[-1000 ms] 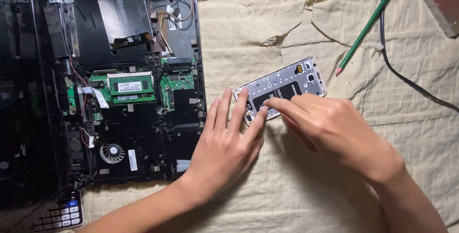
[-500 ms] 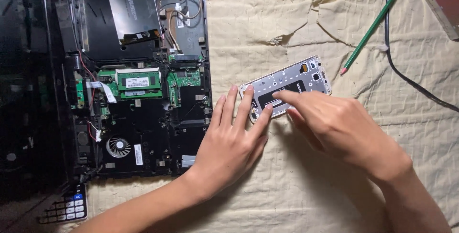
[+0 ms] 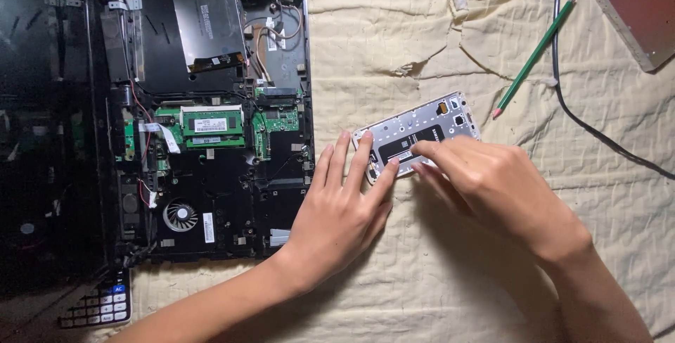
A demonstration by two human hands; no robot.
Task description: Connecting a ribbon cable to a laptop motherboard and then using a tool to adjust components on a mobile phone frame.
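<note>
Phone: opened phone frame (image 3: 422, 132), silver with a dark middle panel, lying at a slant on the cream cloth (image 3: 436, 33), just right of the laptop.
Left hand: left hand (image 3: 344, 209) lies flat with fingers spread, fingertips resting on the lower left end of the phone frame; grip loose, nothing clasped.
Right hand: right hand (image 3: 492, 181) comes in from the lower right, fingertips pressed on the dark middle panel of the frame; whether they pinch a small part there, I cannot tell.
Laptop: opened laptop base (image 3: 211, 174) lies left of the hands, with a green memory card (image 3: 211, 125), a round fan (image 3: 179, 214) and red wires showing.
Pencil: green pencil (image 3: 534, 54) lies slanted on the cloth, up and right of the phone, apart from it.
Cable: black cable (image 3: 583, 121) runs down the right side of the cloth.
Drive: flat silver-edged drive (image 3: 640, 5) sits at the top right corner.
Keypad: calculator keys (image 3: 98, 304) show at the lower left.
</note>
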